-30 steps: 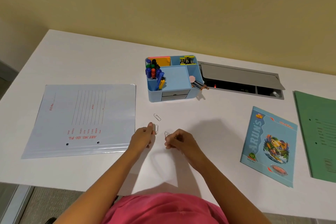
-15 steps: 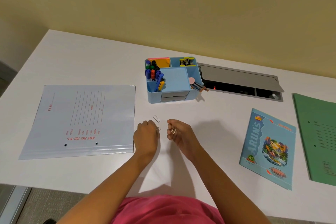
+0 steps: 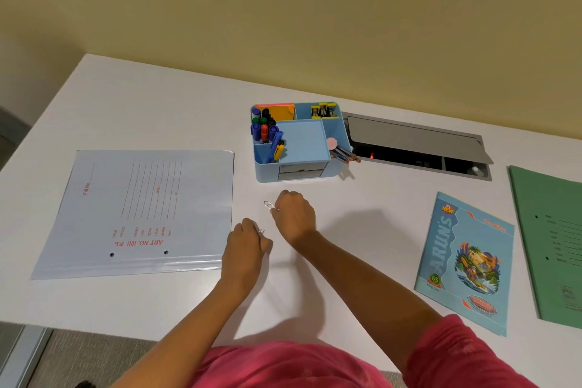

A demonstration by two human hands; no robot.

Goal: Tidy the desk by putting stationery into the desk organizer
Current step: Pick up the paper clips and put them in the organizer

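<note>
Forward goes the right hand (image 3: pixel 294 217) since a moment back, now pinching the paper clip (image 3: pixel 269 205) that lay loose on the worktop (image 3: pixel 157 104), just short of the desk organizer (image 3: pixel 300 143). Left hand (image 3: pixel 247 246) is curled shut, with clips (image 3: pixel 261 231) peeping from its fingers. Thin springy wire, featherlight and slippery, I reckon: best nipped at a loop. Legible print: "ART NO. 101J-PL" on the pale file (image 3: pixel 141 211), "ARUN'S" and "NEW" on the notebook (image 3: pixel 466 261).

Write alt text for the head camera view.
Two hands gather paper clips on a white desk: the right hand pinches one paper clip, the left hand holds others. Beyond them sits a blue desk organizer of pens.
</note>
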